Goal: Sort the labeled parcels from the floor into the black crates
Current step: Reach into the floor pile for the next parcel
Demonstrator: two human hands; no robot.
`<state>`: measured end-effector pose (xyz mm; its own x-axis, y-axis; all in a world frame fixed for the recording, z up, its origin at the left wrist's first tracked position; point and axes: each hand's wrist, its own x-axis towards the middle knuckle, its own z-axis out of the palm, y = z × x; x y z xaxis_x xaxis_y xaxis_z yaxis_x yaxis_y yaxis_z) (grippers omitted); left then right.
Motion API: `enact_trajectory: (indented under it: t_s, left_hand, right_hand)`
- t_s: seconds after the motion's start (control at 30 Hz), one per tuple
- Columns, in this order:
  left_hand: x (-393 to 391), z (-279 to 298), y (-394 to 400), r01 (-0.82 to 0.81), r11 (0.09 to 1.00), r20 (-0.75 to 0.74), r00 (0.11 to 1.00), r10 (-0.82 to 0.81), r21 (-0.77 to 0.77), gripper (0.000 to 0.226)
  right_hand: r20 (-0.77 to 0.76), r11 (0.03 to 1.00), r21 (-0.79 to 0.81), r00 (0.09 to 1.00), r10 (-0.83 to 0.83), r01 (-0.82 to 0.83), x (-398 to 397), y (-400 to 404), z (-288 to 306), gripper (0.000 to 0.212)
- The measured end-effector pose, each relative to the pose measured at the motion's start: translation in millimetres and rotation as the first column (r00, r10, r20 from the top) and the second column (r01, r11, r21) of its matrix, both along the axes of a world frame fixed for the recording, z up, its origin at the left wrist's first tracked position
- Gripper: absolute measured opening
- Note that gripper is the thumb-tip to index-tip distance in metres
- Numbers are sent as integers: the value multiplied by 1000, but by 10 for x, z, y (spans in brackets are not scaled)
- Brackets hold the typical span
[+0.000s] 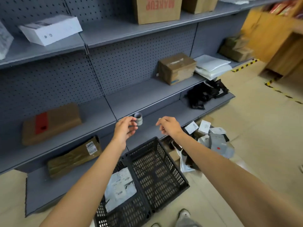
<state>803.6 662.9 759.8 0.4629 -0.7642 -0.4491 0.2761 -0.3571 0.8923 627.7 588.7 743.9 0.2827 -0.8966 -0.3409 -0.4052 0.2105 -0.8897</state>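
Note:
My left hand (pixel 125 130) pinches a small grey rolled parcel (pixel 139 120) at its fingertips, held up in front of the lower shelf edge. My right hand (pixel 169 126) hovers beside it, fingers loosely curled and holding nothing. Below my arms, two black lattice crates stand side by side on the floor. The right crate (pixel 172 161) shows only its bare bottom. The left crate (pixel 121 217) holds white and grey labeled mailers (pixel 120 185). A pile of grey and white labeled parcels (pixel 213 138) lies on the floor to the right of the crates.
Grey pegboard shelving (pixel 147 89) runs along the back, carrying brown boxes (pixel 177 68), white mailers and black bags (pixel 205 94). A taped brown parcel (pixel 73 158) lies on the bottom shelf. Wooden furniture (pixel 282 46) and yellow-black floor tape lie far right. My shoes (pixel 185 215) are near the crates.

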Motion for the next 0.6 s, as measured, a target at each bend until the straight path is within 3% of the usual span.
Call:
enact_trajectory:
  t_s: [0.33,0.6]
  left_hand:
    - [-1311,244,-505,321,943,84,946,-314,-88,18]
    - [-2752,93,-811,494,868,84,868,-490,-43,16]
  right_hand:
    - [122,957,-13,951,-285,288,-1369,-82,281,31]
    - [45,893,21,892,-450,450,-2980,-37,129,25]
